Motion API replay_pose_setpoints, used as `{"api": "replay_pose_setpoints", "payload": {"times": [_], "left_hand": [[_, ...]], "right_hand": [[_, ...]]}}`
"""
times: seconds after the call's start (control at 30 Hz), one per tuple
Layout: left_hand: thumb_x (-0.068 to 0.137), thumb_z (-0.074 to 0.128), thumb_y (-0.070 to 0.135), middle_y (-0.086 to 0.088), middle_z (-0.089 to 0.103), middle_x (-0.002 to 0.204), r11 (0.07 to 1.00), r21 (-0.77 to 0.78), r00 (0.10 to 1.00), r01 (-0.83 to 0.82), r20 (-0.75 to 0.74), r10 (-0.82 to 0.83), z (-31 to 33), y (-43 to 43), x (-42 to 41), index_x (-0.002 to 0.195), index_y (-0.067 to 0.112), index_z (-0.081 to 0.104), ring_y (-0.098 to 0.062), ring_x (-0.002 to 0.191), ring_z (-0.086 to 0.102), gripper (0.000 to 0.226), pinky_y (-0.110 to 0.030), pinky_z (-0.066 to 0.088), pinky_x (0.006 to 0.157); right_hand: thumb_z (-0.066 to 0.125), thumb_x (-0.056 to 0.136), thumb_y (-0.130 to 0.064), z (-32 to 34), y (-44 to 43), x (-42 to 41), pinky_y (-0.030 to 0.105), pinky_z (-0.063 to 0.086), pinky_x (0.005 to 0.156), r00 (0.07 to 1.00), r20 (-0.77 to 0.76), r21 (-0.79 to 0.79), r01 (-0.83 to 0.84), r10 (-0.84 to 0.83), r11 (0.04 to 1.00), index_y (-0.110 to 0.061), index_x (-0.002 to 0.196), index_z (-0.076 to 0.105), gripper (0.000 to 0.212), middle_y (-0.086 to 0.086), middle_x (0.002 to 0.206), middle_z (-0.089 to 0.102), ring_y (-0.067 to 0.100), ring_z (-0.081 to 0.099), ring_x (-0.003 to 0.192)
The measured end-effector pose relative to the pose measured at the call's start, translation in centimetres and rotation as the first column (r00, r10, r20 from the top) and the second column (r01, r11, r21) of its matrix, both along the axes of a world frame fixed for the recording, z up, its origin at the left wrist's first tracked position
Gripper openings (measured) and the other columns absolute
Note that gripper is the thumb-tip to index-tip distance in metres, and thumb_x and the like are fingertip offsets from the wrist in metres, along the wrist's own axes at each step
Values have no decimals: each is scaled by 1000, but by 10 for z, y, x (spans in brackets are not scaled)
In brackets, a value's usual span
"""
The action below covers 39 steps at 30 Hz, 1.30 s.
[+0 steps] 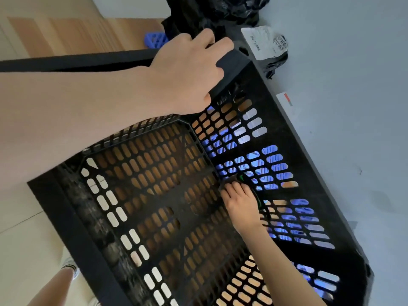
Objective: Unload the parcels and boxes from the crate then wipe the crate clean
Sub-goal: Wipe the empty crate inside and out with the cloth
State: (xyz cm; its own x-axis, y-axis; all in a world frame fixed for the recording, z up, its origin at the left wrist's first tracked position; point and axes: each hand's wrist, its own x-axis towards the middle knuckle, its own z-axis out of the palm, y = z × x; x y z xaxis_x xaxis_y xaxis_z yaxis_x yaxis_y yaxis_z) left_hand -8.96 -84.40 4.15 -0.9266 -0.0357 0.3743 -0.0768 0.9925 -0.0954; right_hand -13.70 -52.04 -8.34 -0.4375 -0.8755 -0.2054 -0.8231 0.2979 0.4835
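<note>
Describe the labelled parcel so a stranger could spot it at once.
Find the black crate. Past its far corner, where the left hand grips the rim, lies a black parcel. Unlike the black bags beside it, it carries a white barcode label.

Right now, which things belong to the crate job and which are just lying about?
Job: crate, left hand gripping its rim; green pad, held by the right hand inside; black parcels; white box.
Lying about: blue basket; shoe.
</note>
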Motion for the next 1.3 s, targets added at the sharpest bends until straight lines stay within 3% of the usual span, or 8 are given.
{"api": "replay_pose_setpoints", "payload": {"times": [0.1, 0.23, 0.37, 0.53, 0.7, 0.77, 1.0, 1.3], "left_hand": [[89, 54, 25, -13, 28, 153, 1000, -8, 1000, -9, 6, 9, -2, -1, -1, 106, 3, 66, -37, 126, 39, 31, -40, 31, 69], [89, 54, 26, -14, 30, 152, 1000, 13, 1000, 10, -13, -10, -1, 0, 0, 105, 2, 67, -37, 126, 39, 31, -37, 28, 68], [86, 58, 25, -15, 33, 151, 998, 54, 999, 23, -32, -22, -2, -1, 1, 103, 3, 70, -39, 123, 41, 31, -37, 30, 66], [82, 61, 22, -18, 38, 148, 992, 106, 997, 63, -56, -57, 0, 0, 3, 98, 1, 73, -42, 121, 44, 28, -44, 43, 67], [85, 57, 24, -16, 35, 150, 994, 95, 998, 55, -42, -51, 1, 0, 4, 101, 3, 71, -40, 124, 41, 30, -45, 44, 71], [86, 54, 24, -15, 33, 150, 996, 74, 998, 48, -33, -45, 1, 0, 3, 103, 4, 70, -39, 124, 41, 31, -44, 42, 71], [89, 52, 27, -13, 29, 152, 1000, 6, 1000, 8, -4, -8, -1, 0, 0, 104, 4, 67, -38, 126, 39, 32, -43, 41, 72], [82, 62, 22, -18, 38, 146, 995, 84, 997, 55, -63, -50, -3, -1, 0, 96, 0, 72, -42, 119, 44, 27, -44, 43, 66]], "right_hand": [[85, 59, -17, -4, -8, 3, 34, 53, 85, 998, 53, 63, 36, -40, 997, -12, 93, 73, 36, 5, 95, 69, 25, 64, 94], [76, 71, -17, 32, 1, -3, 33, 48, 90, 993, 2, 42, -114, 114, 993, -14, 100, 74, 29, 2, 95, 69, 23, 64, 94], [48, 88, -12, 89, 17, -4, 34, 37, 91, 990, -105, -200, -110, 90, 974, -10, 108, 70, 30, 5, 109, 68, 26, 62, 100], [56, 85, -8, 130, 36, -5, 40, 38, 89, 972, -236, -446, -98, -11, 890, -14, 111, 67, 29, 4, 115, 65, 25, 52, 100], [54, 86, -10, 79, 26, -5, 35, 38, 83, 980, -161, -209, -152, 119, 966, -13, 102, 72, 24, 4, 107, 68, 24, 59, 94], [67, 81, -14, 48, 16, -6, 33, 41, 86, 981, -93, -85, -180, 172, 980, -15, 95, 73, 16, 3, 103, 69, 22, 64, 94], [82, 65, -22, 0, -12, 0, 29, 52, 81, 997, 46, 91, -67, 63, 994, -18, 80, 73, 18, -2, 84, 68, 19, 64, 84], [58, 85, -7, 122, 34, -3, 36, 37, 85, 980, -196, -327, -95, 30, 940, -11, 112, 67, 28, 6, 107, 65, 26, 54, 95]]}}
